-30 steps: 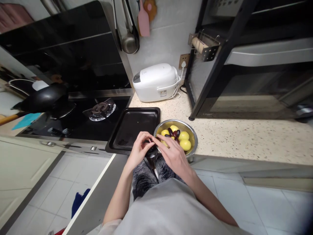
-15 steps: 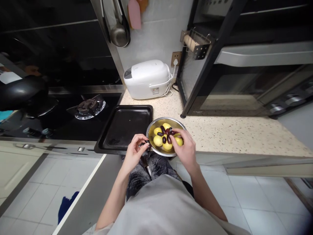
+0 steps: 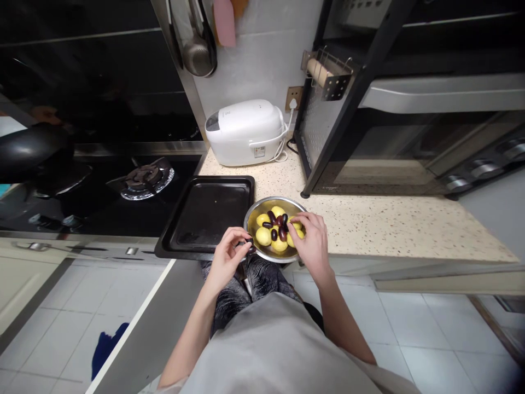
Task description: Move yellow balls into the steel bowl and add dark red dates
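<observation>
Here, in the head view, the left hand [image 3: 229, 254] is pinching dark grapes [image 3: 251, 249] beside the steel bowl [image 3: 255, 212]. Inside, other grapes [image 3: 283, 234] are resting among yellow fruits [image 3: 263, 236]; the right hand [image 3: 310, 238] is bunching its fingers there, its grip being impossible to tell.

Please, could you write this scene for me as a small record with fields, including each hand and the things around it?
Left hand: fingertips closed on a small dark piece, beside the bowl's left rim
Right hand: fingertips at the bowl's contents; grip unclear
Bowl: round, metal, near the front edge of the counter
Bowl contents: yellow rounded pieces, with dark oval pieces on top
Left of bowl: black rectangular tray
Behind: white appliance
Far left: stove burner
</observation>
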